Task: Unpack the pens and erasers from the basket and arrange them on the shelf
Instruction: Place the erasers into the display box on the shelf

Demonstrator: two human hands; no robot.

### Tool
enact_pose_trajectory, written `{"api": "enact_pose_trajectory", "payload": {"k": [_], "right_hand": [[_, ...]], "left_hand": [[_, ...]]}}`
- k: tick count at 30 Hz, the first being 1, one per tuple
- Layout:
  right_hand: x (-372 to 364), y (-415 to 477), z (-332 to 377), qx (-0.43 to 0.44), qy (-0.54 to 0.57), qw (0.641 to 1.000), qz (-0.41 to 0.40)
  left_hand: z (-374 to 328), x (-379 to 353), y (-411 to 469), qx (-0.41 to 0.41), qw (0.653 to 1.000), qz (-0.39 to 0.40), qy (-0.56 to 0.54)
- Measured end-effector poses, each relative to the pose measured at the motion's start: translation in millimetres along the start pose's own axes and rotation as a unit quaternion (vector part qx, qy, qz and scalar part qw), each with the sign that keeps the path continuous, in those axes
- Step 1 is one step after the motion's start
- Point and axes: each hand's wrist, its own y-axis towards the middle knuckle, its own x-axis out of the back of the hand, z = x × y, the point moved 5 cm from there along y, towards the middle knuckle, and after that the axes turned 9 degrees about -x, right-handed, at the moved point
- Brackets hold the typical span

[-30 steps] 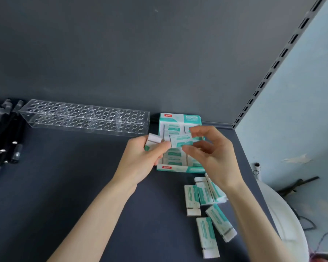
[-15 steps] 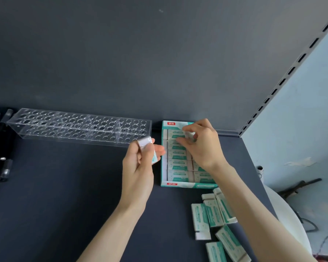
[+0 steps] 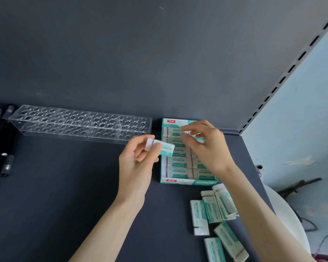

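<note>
Pinching one eraser [image 3: 162,147] between thumb and fingers, the left hand [image 3: 138,163] hovers mid-frame beside the eraser box [image 3: 175,168] on the shelf [image 3: 55,195]. The right hand [image 3: 206,146], fingers curled together, reaches over the box's upper rows; what it grips is unclear. Loose erasers [image 3: 212,207] lie lower right.

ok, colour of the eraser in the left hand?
White eraser with a teal-green printed sleeve, held in the left hand; head view.

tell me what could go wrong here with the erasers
The left hand pinches one eraser only at its end, so it might slip. The right hand works over the packed display box and could knock its rows crooked. Loose erasers near the shelf's right edge might get swept off.
</note>
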Motion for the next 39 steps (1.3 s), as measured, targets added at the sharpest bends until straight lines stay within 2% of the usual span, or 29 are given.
{"api": "enact_pose_trajectory", "payload": {"k": [3, 5, 9, 12, 14, 16, 19, 21, 29, 33, 39], "right_hand": [[5, -25, 1, -0.049, 0.166, 0.979, 0.104], [4, -41, 5, -0.029, 0.216, 0.966, 0.137], [8, -58, 10, 0.061, 0.131, 0.988, 0.054], [14, -61, 7, 0.108, 0.104, 0.989, 0.006], [21, -54, -2, 0.097, 0.086, 0.991, -0.031], [30, -42, -13, 0.072, 0.048, 0.994, -0.071], [39, -25, -22, 0.062, -0.034, 0.992, -0.107], [38, -16, -24, 0.065, -0.089, 0.988, -0.111], [24, -1, -30, 0.067, -0.208, 0.97, -0.103], [21, -4, -25, 0.112, -0.204, 0.967, -0.106], [15, 11, -24, 0.077, -0.226, 0.968, -0.074]], "left_hand": [[0, -2, -1, 0.003, 1.0, 0.005, -0.013], [1, -5, -2, 0.005, 1.0, 0.021, -0.017], [1, -13, -8, -0.012, 0.997, 0.073, 0.016], [-2, -13, -11, -0.041, 0.993, 0.073, 0.079], [-1, -9, -11, -0.056, 0.979, 0.072, 0.181], [3, -9, -14, -0.044, 0.957, 0.105, 0.266], [9, -15, -20, -0.026, 0.921, 0.169, 0.349], [10, -18, -21, -0.034, 0.904, 0.182, 0.386], [11, -20, -20, -0.067, 0.904, 0.18, 0.381], [10, -19, -21, -0.071, 0.907, 0.172, 0.377], [12, -18, -20, -0.066, 0.908, 0.169, 0.379]]}}
